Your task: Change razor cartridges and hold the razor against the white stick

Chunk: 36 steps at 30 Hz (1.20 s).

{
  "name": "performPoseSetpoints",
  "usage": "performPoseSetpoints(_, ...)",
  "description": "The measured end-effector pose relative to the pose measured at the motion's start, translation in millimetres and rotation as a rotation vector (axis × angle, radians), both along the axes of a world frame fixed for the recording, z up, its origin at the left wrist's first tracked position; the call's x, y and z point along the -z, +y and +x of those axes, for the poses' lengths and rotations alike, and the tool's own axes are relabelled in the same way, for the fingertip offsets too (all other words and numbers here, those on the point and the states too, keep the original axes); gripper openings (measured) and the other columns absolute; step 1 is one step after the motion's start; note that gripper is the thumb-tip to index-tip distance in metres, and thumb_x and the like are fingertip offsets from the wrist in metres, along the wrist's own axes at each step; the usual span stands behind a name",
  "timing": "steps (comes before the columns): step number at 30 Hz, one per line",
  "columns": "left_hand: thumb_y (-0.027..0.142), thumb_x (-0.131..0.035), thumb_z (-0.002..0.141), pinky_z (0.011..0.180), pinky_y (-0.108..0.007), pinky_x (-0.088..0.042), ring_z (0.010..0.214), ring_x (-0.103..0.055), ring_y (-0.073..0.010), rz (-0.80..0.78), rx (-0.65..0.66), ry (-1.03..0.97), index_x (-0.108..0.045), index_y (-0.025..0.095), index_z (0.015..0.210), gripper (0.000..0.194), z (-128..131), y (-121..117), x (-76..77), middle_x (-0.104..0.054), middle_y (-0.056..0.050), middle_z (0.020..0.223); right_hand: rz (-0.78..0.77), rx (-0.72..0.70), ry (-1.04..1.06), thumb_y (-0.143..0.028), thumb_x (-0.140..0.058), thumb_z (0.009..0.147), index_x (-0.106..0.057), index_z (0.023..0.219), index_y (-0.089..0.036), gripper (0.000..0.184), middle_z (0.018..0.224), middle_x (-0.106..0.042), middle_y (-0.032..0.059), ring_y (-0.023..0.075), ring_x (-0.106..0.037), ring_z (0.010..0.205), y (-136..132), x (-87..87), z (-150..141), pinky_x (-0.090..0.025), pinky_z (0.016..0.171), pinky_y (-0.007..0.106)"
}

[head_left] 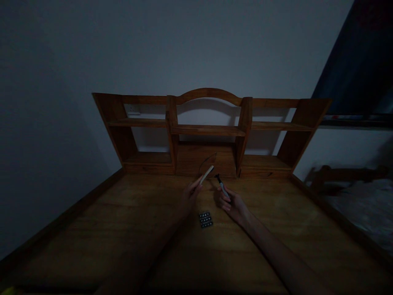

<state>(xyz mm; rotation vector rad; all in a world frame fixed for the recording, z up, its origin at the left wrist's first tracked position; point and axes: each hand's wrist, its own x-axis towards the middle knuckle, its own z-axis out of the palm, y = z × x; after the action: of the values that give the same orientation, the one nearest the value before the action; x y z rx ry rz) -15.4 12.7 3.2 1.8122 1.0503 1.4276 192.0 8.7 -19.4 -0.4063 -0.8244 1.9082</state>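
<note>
My left hand [190,193] pinches a slim pale stick-shaped piece [206,174] that points up and to the right, above the wooden desk [123,229]. My right hand [232,203] is closed around a small pen-like tool [221,186] with a dark tip and a light body. The two tips lie close together, apart by a small gap. A thin dark wire [206,160] curves up behind the pale piece. On the desk just below both hands lies a small dark block with rows of studs [205,219].
A wooden shelf unit [208,130] with open compartments stands at the back of the desk against a pale wall. A raised wooden rim runs along both desk sides. At the right are a bed [365,205] and a dark window. The room is dim.
</note>
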Motion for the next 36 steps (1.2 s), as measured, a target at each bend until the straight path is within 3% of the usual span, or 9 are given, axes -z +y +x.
performPoseSetpoints(9, 0.04, -0.05, 0.089, 0.106, -0.042, -0.04, 0.12, -0.056, -0.0214, -0.075, 0.112, 0.007, -0.061, 0.024, 0.124, 0.04, -1.1, 5.9, 9.6, -0.062, -0.003, 0.128, -0.002, -0.047, 0.027, -0.029, -0.054, 0.089, -0.058, 0.091, -0.016, 0.014, 0.051, -0.023, -0.0097, 0.0062, -0.012, 0.039, -5.4, -10.5, -2.8, -0.016, 0.034, 0.018)
performPoseSetpoints(15, 0.044, -0.051, 0.088, 0.104, -0.041, -0.042, 0.12, -0.056, -0.0213, -0.102, 0.068, -0.039, -0.059, 0.023, 0.127, 0.045, -4.0, 4.2, 0.9, -0.062, -0.003, 0.129, 0.009, -0.045, 0.02, -0.029, -0.053, 0.09, -0.057, 0.088, -0.018, 0.012, 0.049, -0.023, -0.0096, 0.0072, -0.012, 0.039, -8.6, -15.8, -4.6, -0.017, 0.034, 0.018)
performPoseSetpoints(20, 0.042, -0.052, 0.087, 0.105, -0.043, -0.041, 0.119, -0.057, -0.0215, -0.103, 0.133, 0.019, -0.062, 0.025, 0.123, 0.042, 1.2, 1.2, 1.4, -0.064, -0.002, 0.126, 0.034, -0.057, 0.017, -0.029, -0.052, 0.091, -0.056, 0.088, -0.018, 0.013, 0.047, -0.024, -0.0098, 0.0071, -0.01, 0.039, -10.1, -18.5, -6.0, -0.016, 0.035, 0.018)
performPoseSetpoints(36, 0.043, -0.05, 0.088, 0.104, -0.043, -0.041, 0.117, -0.058, -0.0237, -0.116, 0.052, -0.02, -0.061, 0.022, 0.125, 0.044, -5.1, -2.2, -5.9, -0.064, -0.005, 0.125, 0.088, -0.032, -0.043, -0.036, -0.047, 0.094, -0.054, 0.086, -0.02, 0.019, 0.045, -0.027, -0.009, 0.0078, -0.014, 0.038, -13.3, -20.0, -9.3, -0.016, 0.037, 0.02)
